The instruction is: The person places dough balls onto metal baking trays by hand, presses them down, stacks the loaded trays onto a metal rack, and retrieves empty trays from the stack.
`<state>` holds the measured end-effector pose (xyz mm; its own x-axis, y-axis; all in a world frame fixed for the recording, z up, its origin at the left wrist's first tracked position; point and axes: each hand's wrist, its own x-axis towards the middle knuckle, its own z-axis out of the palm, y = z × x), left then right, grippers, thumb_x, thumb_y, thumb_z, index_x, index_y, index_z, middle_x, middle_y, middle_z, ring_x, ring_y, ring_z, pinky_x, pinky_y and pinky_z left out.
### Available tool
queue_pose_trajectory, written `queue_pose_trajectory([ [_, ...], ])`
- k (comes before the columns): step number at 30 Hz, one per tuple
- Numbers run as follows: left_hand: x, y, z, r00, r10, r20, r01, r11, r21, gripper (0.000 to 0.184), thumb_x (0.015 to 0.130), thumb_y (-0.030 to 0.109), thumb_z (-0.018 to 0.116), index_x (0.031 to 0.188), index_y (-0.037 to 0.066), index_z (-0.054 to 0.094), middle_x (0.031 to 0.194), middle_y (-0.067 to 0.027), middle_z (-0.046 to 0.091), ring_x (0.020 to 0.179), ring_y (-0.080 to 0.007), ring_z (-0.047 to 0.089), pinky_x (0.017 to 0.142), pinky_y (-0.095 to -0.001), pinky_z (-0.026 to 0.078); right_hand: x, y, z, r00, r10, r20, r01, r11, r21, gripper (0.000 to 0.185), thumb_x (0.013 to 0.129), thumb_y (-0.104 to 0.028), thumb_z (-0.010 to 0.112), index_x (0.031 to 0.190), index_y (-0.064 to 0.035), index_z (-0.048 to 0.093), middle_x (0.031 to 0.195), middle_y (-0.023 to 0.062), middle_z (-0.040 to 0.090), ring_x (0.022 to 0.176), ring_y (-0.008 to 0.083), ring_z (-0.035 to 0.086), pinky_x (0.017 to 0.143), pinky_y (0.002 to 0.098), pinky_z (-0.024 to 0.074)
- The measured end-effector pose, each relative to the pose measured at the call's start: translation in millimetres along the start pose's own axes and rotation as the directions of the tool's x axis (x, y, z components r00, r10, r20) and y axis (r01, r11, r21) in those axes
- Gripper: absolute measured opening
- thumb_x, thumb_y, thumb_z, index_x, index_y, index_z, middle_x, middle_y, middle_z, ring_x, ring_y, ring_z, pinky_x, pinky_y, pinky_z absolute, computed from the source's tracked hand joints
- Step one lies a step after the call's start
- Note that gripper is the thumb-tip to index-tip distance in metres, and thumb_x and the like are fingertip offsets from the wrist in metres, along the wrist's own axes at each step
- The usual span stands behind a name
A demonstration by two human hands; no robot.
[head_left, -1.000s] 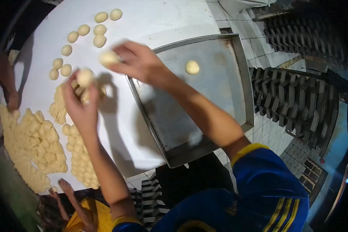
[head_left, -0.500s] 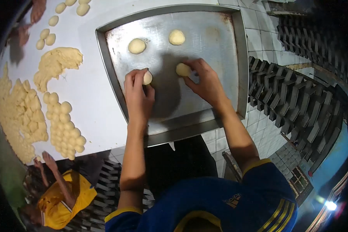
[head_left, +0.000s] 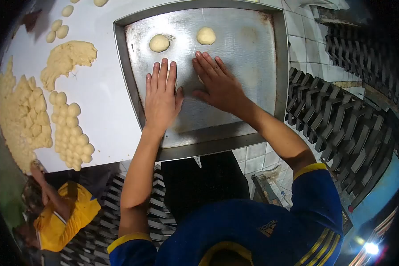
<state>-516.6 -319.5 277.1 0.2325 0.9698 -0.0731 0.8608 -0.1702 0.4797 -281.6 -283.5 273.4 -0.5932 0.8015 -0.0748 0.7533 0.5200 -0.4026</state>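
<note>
Both my hands lie flat, palms down, inside a metal baking tray (head_left: 280,66). My left hand (head_left: 161,99) has its fingers stretched toward the far side, over the spot of a dough ball that is now almost wholly hidden. My right hand (head_left: 218,84) is spread and slanted inward, covering another dough ball, of which only a sliver shows. Beyond the fingertips sit two round dough balls, one at the left (head_left: 159,43) and one at the right (head_left: 205,36).
On the white table left of the tray lie a cluster of dough balls (head_left: 71,128), a loose dough piece (head_left: 66,64) and a big cut slab of dough (head_left: 24,115). A co-worker in a yellow shirt (head_left: 71,217) reaches to the slab. Dark stacked metal pieces (head_left: 341,124) stand at right.
My hands went from gripping a dough ball each with curled fingers to lying flat over them, fingers stretched out. The view has shifted slightly; the co-worker's hands moved to the slab's edge.
</note>
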Motion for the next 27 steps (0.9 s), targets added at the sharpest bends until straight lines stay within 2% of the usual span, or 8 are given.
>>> queue_pose_trajectory([
  [3, -2.7, -0.5, -13.8, 1.0, 0.016, 0.015, -0.014, 0.988, -0.152, 0.083, 0.098, 0.011, 0.072, 0.172, 0.005, 0.035, 0.177, -0.023, 0.034, 0.164, -0.0469, 0.03, 0.133, -0.0597, 0.028, -3.3, 14.2, -15.1, 0.999, -0.052, -0.002, 0.052, 0.996, 0.079, 0.085, 0.105, -0.051, 0.067, 0.166, 0.0022, 0.041, 0.176, 0.0208, 0.036, 0.166, 0.0375, 0.031, 0.135, 0.0514, 0.028],
  [4, 1.1, -1.2, -19.3, 1.0, -0.003, -0.008, 0.0, 0.955, -0.296, 0.083, 0.098, 0.011, 0.071, 0.171, 0.004, 0.035, 0.176, -0.0267, 0.033, 0.164, -0.0489, 0.029, 0.133, -0.0593, 0.028, -0.7, 20.1, -23.8, 0.993, 0.12, -0.007, -0.088, 0.766, 0.637, 0.083, 0.106, -0.049, 0.066, 0.167, 0.0012, 0.041, 0.177, 0.0194, 0.035, 0.166, 0.0381, 0.03, 0.135, 0.0519, 0.0271],
  [5, 4.2, -2.2, -22.2, 1.0, 0.001, -0.02, -0.007, 0.954, -0.298, 0.083, 0.098, 0.011, 0.071, 0.171, 0.004, 0.035, 0.176, -0.0267, 0.033, 0.164, -0.0489, 0.029, 0.133, -0.0593, 0.028, 2.5, 26.5, -31.0, 0.962, 0.257, 0.087, -0.151, 0.239, 0.959, 0.081, 0.108, -0.047, 0.065, 0.168, 0.0003, 0.04, 0.179, 0.018, 0.033, 0.167, 0.0387, 0.029, 0.136, 0.0524, 0.0261],
  [9, -0.3, -1.2, -21.8, 0.992, 0.008, -0.128, -0.04, 0.968, -0.249, 0.084, 0.096, 0.011, 0.072, 0.172, 0.004, 0.035, 0.177, -0.0277, 0.031, 0.164, -0.0497, 0.029, 0.131, -0.0602, 0.031, -4.0, 20.8, -34.1, 0.991, 0.136, 0.001, -0.096, 0.693, 0.714, 0.078, 0.11, -0.044, 0.062, 0.171, -0.0022, 0.035, 0.18, 0.0164, 0.032, 0.168, 0.0377, 0.026, 0.137, 0.0531, 0.0221],
  [11, -6.1, 1.2, -9.6, 0.992, 0.06, 0.112, -0.058, 0.998, -0.014, 0.082, 0.1, 0.007, 0.07, 0.172, 0.005, 0.033, 0.179, -0.0219, 0.03, 0.164, -0.0472, 0.03, 0.132, -0.064, 0.026, -6.3, 9.7, -11.4, 0.991, -0.07, 0.112, 0.066, 0.997, 0.04, 0.069, 0.115, -0.039, 0.055, 0.17, -0.0022, 0.038, 0.18, 0.0163, 0.032, 0.168, 0.0367, 0.026, 0.138, 0.0525, 0.0205],
  [15, 1.5, 5.8, -32.6, 0.993, -0.018, 0.114, 0.044, 0.972, -0.232, 0.086, 0.098, 0.009, 0.075, 0.174, 0.009, 0.033, 0.182, -0.0196, 0.027, 0.167, -0.0459, 0.025, 0.134, -0.064, 0.024, 4.6, 14.2, -19.0, 0.991, -0.047, 0.124, 0.025, 0.984, 0.175, 0.063, 0.117, -0.037, 0.052, 0.169, -0.0028, 0.041, 0.178, 0.0147, 0.037, 0.168, 0.0318, 0.027, 0.137, 0.0494, 0.0217],
  [17, 2.2, -9.1, -58.3, 0.993, 0.11, -0.047, -0.119, 0.946, -0.301, 0.083, 0.096, 0.004, 0.076, 0.17, 0.007, 0.039, 0.181, -0.0219, 0.028, 0.165, -0.0469, 0.029, 0.133, -0.0614, 0.029, 18.0, 17.6, -35.0, 0.948, 0.307, 0.079, -0.138, 0.174, 0.975, 0.056, 0.118, -0.036, 0.052, 0.16, -0.0001, 0.052, 0.166, 0.0128, 0.054, 0.16, 0.0278, 0.043, 0.133, 0.0448, 0.0311],
  [27, 143.3, -153.4, -149.5, 0.852, -0.081, -0.517, -0.083, 0.954, -0.288, 0.056, 0.1, 0.007, 0.064, 0.155, 0.001, 0.055, 0.154, -0.0232, 0.059, 0.143, -0.0402, 0.057, 0.12, -0.0478, 0.045, 254.9, -53.5, -88.6, 0.985, 0.154, -0.083, -0.032, 0.628, 0.778, 0.045, 0.103, -0.03, 0.075, 0.135, 0.001, 0.07, 0.126, 0.0172, 0.077, 0.117, 0.0292, 0.075, 0.101, 0.0409, 0.0594],
])
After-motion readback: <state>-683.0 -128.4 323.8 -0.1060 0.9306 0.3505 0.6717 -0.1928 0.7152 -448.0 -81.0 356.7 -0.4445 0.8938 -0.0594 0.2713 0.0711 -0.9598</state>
